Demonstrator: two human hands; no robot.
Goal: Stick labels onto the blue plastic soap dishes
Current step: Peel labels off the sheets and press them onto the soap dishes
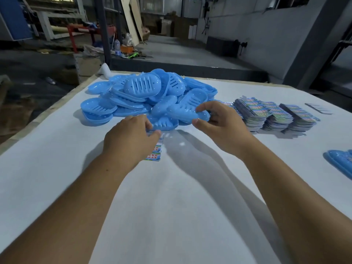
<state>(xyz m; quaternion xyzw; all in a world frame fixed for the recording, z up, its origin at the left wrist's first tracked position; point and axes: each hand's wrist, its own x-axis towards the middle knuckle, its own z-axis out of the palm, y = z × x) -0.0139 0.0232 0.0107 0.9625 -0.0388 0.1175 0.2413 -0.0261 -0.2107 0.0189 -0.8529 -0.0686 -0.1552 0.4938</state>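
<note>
Right hand (219,121): we pinch a blue soap dish (182,112) at the near edge of the heap, thumb under, fingers over its rim.
Left hand (131,141): fingers curled, holding a label strip (155,149) against the surface (171,206).
Heap of soap dishes (144,94): just beyond both hands.
Label stacks (272,115): right of our right hand.
Labelled dishes (341,161): far right.

White table (171,206), a heap of blue soap dishes (144,92) at its far side. Right hand (219,124) grips one dish (182,113) at the heap's near edge, thumb under, fingers over. Left hand (131,141) pinches a label strip (155,151) lying on the table. Label stacks (274,115) sit right of the heap; more dishes (341,161) at the right edge.
</note>
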